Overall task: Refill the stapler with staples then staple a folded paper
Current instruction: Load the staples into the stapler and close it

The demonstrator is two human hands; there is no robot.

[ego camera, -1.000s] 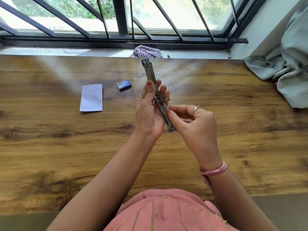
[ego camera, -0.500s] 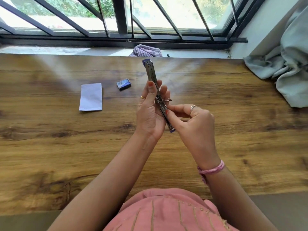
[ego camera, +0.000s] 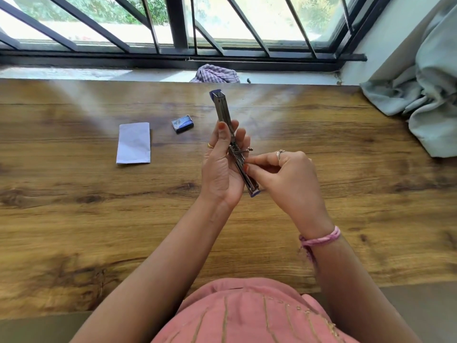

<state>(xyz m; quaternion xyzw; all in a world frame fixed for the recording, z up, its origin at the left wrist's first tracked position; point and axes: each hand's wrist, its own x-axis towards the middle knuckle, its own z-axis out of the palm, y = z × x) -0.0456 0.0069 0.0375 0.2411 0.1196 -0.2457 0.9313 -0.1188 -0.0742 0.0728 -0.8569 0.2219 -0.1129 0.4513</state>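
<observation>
- The right hand is nearest the person, its fingers curled and its thumb and forefinger pinched together at the lower half of the slim metal stapler with blue plastic ends. Whether a strip of staples sits in that pinch is too small to tell.
- Just left of it, the left hand grips the stapler's middle from the left side, thumb laid up along the metal and fingers wrapped behind it, so the tool is held in the air between both hands.
- The stapler is swung fully open into one long line. Its long axis runs from a blue end just beside the right hand's thumb, up and slightly left, to the far blue end well beyond the left fingertips, pointing at the window.
- My reading: the open channel faces the right hand, so loading should run along that axis while the left hand only steadies.
- Farther out, left of the left hand, a small blue cardboard staple box lies on the brown wood-grain table.
- Left again, well apart from both hands, lies the folded white paper, untouched; the left hand is the nearer.
</observation>
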